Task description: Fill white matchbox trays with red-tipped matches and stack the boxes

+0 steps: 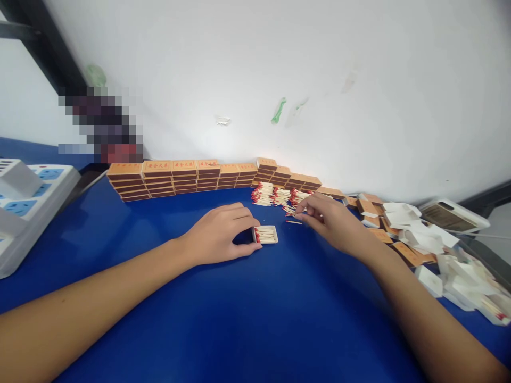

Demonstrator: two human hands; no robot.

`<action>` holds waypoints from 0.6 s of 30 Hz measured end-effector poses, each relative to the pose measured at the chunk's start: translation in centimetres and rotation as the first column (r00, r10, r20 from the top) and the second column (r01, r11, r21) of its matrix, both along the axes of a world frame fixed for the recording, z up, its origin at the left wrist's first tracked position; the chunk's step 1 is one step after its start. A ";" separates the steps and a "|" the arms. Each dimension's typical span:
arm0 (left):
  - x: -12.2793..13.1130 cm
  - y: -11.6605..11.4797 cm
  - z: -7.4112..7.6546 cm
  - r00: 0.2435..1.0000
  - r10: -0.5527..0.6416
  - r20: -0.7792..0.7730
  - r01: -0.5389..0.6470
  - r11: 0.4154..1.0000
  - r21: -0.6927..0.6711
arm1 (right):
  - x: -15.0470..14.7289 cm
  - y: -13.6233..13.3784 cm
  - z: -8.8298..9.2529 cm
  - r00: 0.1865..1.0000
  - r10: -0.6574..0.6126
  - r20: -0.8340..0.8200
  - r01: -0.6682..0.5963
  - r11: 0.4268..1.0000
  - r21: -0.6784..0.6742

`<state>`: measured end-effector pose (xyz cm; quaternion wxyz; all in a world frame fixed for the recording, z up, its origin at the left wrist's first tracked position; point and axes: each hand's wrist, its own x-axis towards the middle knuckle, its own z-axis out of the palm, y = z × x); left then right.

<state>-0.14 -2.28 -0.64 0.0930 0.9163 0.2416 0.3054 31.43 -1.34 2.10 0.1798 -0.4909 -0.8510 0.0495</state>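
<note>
Resting on the blue counter (pixel 239 319), the left hand (pixel 221 234) curls its fingers and thumb around the left end of a small white tray (pixel 266 234), which lies flat near the middle of the counter and holds a layer of red-tipped matches on their sides. Just to the right of it, the right hand (pixel 333 221) lies palm down, its fingers drawn close together with the tips among a few loose matches (pixel 290 211); whether it actually pinches one cannot be told. A single match (pixel 293 222) lies apart between the tray and that hand. Behind them sits a heap of matches (pixel 271 195), and behind that a long row of stacked brown matchboxes (pixel 175 178) runs along the white wall (pixel 279 80). Scattered brown sleeves and empty white trays (pixel 431 239) crowd the right edge, and a white power strip (pixel 27 202) sits at far left.
</note>
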 end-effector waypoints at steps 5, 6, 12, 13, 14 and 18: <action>0.0 0.0 0.1 1.000 0.005 -0.008 -0.005 1.000 0.008 | 0.6 0.5 -0.6 0.999 -0.017 0.034 0.015 0.998 0.055; 0.0 0.0 0.1 1.000 0.003 -0.005 -0.003 1.000 0.007 | 0.6 0.5 -0.8 0.999 -0.017 0.046 0.014 0.999 0.050; 0.0 0.0 0.0 1.000 -0.004 -0.001 0.004 1.000 -0.002 | 0.0 0.2 -0.4 0.998 -0.026 0.052 0.020 0.994 0.110; 0.0 0.0 0.0 1.000 -0.005 0.000 0.005 1.000 -0.002 | -0.1 0.0 -0.1 0.999 -0.021 0.041 0.016 0.993 0.121; 0.0 0.0 0.0 1.000 -0.004 0.001 0.004 1.000 -0.002 | -0.1 -0.1 0.2 0.999 -0.012 0.032 0.008 0.992 0.124; 0.0 0.1 0.0 1.000 0.004 -0.008 -0.004 1.000 -0.006 | -0.2 -0.6 0.9 0.999 0.031 0.033 -0.033 0.998 0.055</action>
